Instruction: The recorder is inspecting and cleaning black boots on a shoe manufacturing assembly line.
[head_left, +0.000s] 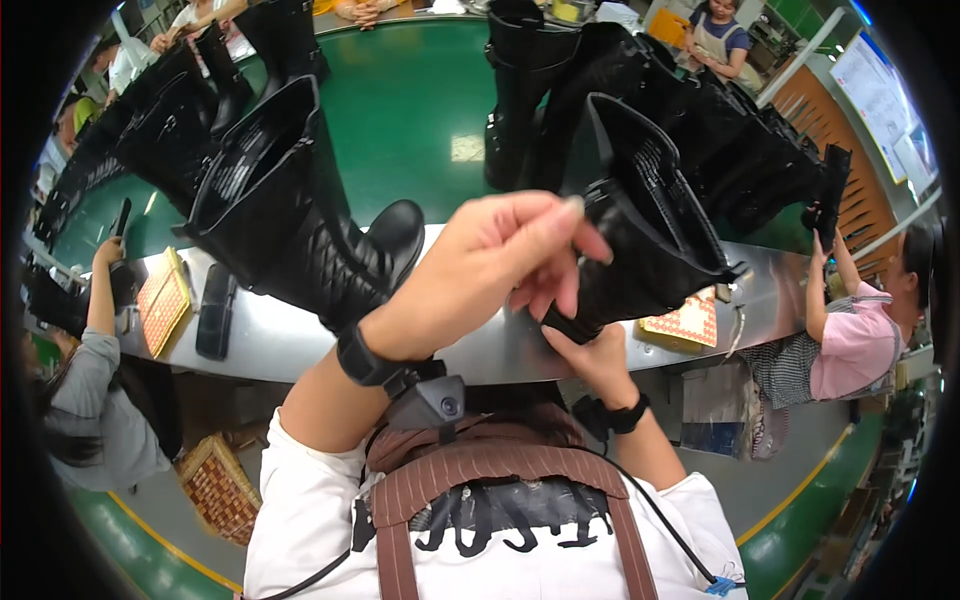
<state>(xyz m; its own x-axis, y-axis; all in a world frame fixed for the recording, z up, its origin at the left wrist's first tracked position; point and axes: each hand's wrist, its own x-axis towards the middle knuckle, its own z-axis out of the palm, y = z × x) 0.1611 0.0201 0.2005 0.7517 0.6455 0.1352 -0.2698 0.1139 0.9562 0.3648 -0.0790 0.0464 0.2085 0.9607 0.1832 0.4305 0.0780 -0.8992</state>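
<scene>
Two hands at a boot, seen from the head. The boot (650, 210), black and tall, stands right of centre in the frame, tilted, its open top turned toward the upper right. The right hand (595, 360), below centre right, holds it low on the shaft; the thumb shows on the near side, the other fingers being partly hidden. The left hand (500, 260), at centre, lies across the boot's left side with fingers curled and thumb near the forefinger; motion blurs the fingertips, and whether they grip anything cannot be told. Each wrist bears a black band, the left one with a small camera (440, 403). A second boot (280, 220), left of centre, leans with its top toward the upper left and its toe near the left hand. Beneath lie a green tabletop (420, 120) and its metal edge (275, 340). On the edge, at left, are a patterned box (165, 303) and a black case (215, 310); at right, a similar box (685, 322). Further boots crowd the upper left and upper right. Co-workers appear at both sides, one in grey (105, 400), one in pink (850, 335).
</scene>
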